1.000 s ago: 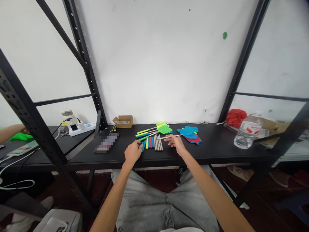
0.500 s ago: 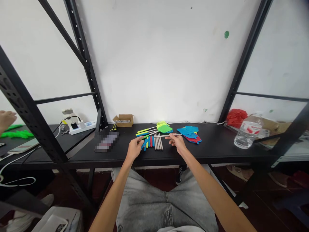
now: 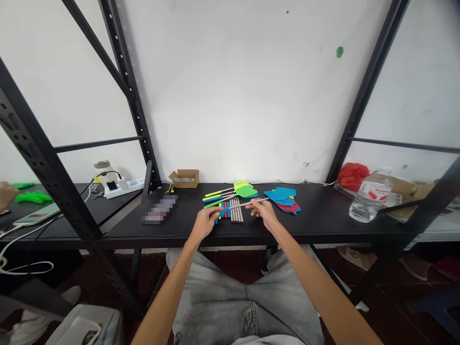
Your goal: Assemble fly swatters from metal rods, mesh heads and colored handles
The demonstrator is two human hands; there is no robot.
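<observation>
My left hand (image 3: 207, 221) is closed, its fingertips pinching a blue handle (image 3: 224, 210). Thin and metallic, a rod (image 3: 241, 205) lies between the fingers of my right hand (image 3: 263, 212), slanting left toward the handle. The rod's left end meets the blue handle; how far it goes in cannot be seen. Below them on the table are a row of metal rods (image 3: 236, 216) and several coloured handles (image 3: 225, 212), partly hidden by my left hand. Behind lie fly swatters with green and yellow heads (image 3: 247, 191). Blue and red swatter heads (image 3: 283, 195) are piled beyond my right hand.
An open cardboard box (image 3: 185, 178) and a blurred flat item (image 3: 160, 210) are at the left of the black table (image 3: 323, 220). A large water bottle (image 3: 372, 194) and a red bag (image 3: 352, 175) stand right. Another person's hand (image 3: 7, 195) shows at far left.
My left hand has shifted slightly right, and the blue handle now lines up with the rod's end. My right hand keeps the rod, which tilts more down to the left.
</observation>
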